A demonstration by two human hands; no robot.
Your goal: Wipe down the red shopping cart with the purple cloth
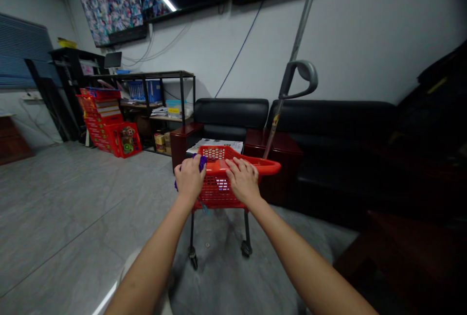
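Our left hand (189, 179) is curled closed over a purple cloth (203, 162), at the left end of the push bar (221, 165); how firmly it grips, we cannot tell. Our right hand (243, 181) lies open on the bar just to its right, fingers spread and bent over the top.

We judge that the cart could roll off or swivel if we lean unevenly, since casters (246, 248) show beneath it and only the left hand is closed. The cloth could also slip, or catch in the mesh, if the left fingers loosen. A nudge forward might knock the grey pole (297, 43), which slants up beyond the right hand; its lower end is hidden behind the cart's rim, so we cannot tell what it rests on.

The red mesh shopping cart (215, 196) itself stands upright directly under and ahead of both hands, its basket reaching away between them. Farther ahead of the hands lie newspapers (215, 142) and a black sofa (233, 115).
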